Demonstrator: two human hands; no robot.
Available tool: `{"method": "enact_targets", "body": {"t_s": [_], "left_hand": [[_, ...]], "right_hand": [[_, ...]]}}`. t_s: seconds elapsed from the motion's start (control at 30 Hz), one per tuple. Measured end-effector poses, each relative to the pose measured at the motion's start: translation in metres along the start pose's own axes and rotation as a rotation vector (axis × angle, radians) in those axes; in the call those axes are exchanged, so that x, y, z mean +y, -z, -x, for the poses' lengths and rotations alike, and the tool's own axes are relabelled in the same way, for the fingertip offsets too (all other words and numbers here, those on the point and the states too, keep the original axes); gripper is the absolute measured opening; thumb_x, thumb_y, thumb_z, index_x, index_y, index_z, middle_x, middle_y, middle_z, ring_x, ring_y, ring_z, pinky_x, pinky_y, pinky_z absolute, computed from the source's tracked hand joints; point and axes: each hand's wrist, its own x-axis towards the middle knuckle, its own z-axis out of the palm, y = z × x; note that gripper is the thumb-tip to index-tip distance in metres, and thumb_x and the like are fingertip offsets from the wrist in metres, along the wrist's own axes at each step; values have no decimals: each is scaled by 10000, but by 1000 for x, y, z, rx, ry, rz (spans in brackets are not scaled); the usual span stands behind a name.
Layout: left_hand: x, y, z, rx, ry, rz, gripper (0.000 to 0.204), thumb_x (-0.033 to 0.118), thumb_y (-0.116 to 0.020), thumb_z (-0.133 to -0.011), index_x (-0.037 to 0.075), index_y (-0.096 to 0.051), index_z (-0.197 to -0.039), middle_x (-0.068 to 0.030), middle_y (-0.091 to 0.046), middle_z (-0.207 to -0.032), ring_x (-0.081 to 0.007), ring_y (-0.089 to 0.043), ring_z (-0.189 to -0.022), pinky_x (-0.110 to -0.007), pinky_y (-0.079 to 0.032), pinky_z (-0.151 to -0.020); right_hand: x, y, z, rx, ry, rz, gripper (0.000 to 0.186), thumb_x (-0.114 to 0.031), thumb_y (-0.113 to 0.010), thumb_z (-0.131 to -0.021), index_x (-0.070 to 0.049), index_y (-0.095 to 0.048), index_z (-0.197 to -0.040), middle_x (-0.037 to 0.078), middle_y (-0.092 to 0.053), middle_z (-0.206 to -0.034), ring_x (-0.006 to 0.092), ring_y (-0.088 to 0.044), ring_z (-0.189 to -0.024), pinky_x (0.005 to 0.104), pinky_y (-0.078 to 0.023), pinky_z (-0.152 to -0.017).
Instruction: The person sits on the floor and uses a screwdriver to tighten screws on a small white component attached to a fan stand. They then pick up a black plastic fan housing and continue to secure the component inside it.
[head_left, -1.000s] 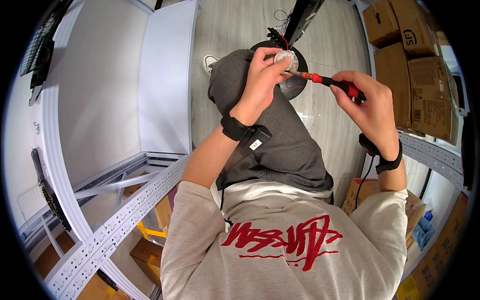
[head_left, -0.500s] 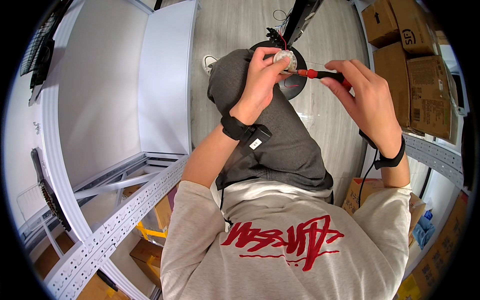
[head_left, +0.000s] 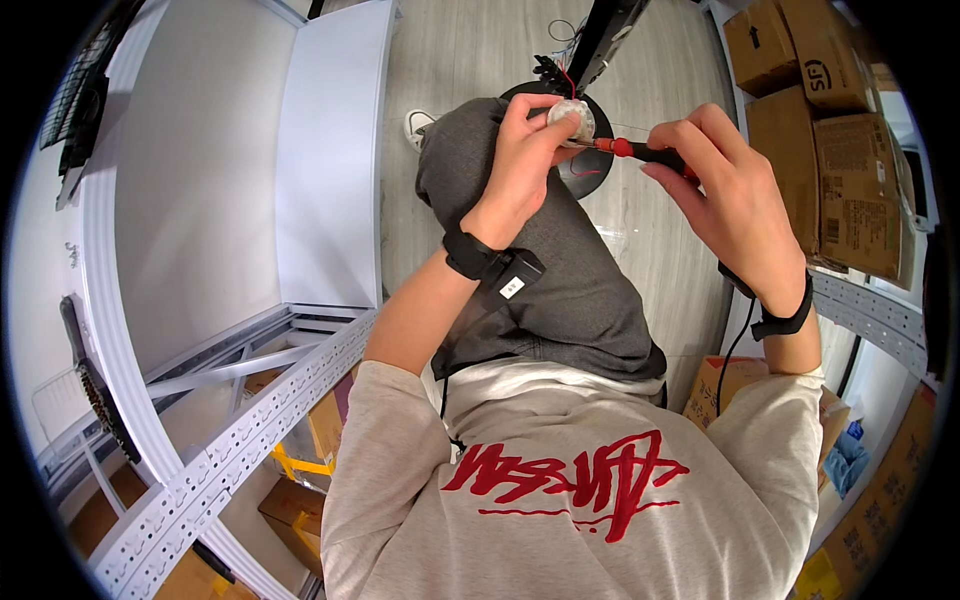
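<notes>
Above my raised knee, my left hand (head_left: 524, 155) pinches a small round whitish disc (head_left: 571, 115) between thumb and fingers. A thin red wire (head_left: 570, 82) runs up from it. My right hand (head_left: 725, 185) grips the black rear handle of a red-and-black screwdriver (head_left: 622, 148), which lies almost level and points left. The screwdriver's tip reaches the disc's lower edge, beside my left thumb; its exact contact point is too small to make out.
Behind my hands a black upright post (head_left: 606, 45) rises from a round black base (head_left: 598, 185) on the floor. Cardboard boxes (head_left: 858, 190) stack at the right. A white metal shelf frame (head_left: 250, 425) fills the left. A cable (head_left: 735, 345) hangs from my right wrist strap.
The fingers of my right hand have shifted slightly on the screwdriver's handle. My left hand and the disc stay where they were.
</notes>
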Motion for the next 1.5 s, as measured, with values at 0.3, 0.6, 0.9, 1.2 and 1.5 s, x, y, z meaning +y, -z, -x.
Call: {"method": "enact_targets", "body": {"t_s": [0.3, 0.6, 0.9, 1.2, 1.5], "left_hand": [[1, -1, 1, 10, -4, 5, 285, 106, -613, -956, 24, -453, -1177, -149, -650, -1107, -210, -653, -996, -343, -530, -850], [0, 0, 0, 13, -6, 16, 282, 108, -612, -956, 30, -456, -1177, -142, -650, -1110, -212, -649, -1003, -354, -522, -859], [0, 1, 0, 17, -12, 21, 283, 108, -620, -952, 30, -463, -1174, -140, -649, -1108, -208, -651, -991, -350, -522, -854], [0, 1, 0, 22, -9, 17, 278, 101, -615, -953, 28, -464, -1174, -142, -649, -1108, -209, -654, -979, -348, -522, -853], [-2, 2, -1, 29, -29, 35, 307, 96, -623, -947, 38, -463, -1202, -126, -651, -1113, -195, -650, -984, -335, -522, -845]], "right_hand": [[-8, -2, -6, 52, -11, -75, 204, -154, -741, -833, -58, -597, -940, 77, -590, -786, 292, -612, -633, 382, -475, -543], [-8, 1, -5, -24, -71, -49, 205, -152, -745, -824, -32, -604, -912, 102, -582, -809, 317, -612, -663, 401, -482, -565], [-2, -4, -1, -83, -83, 71, 241, -115, -748, -800, -16, -594, -956, 118, -561, -801, 332, -606, -660, 414, -494, -600], [-3, 0, -8, -74, 113, 121, 192, -149, -730, -817, -31, -596, -887, 110, -551, -748, 321, -604, -668, 416, -484, -590], [-2, -7, 1, -128, -35, 138, 218, -216, -727, -835, -37, -604, -840, 107, -597, -790, 312, -622, -663, 399, -489, -565]]}}
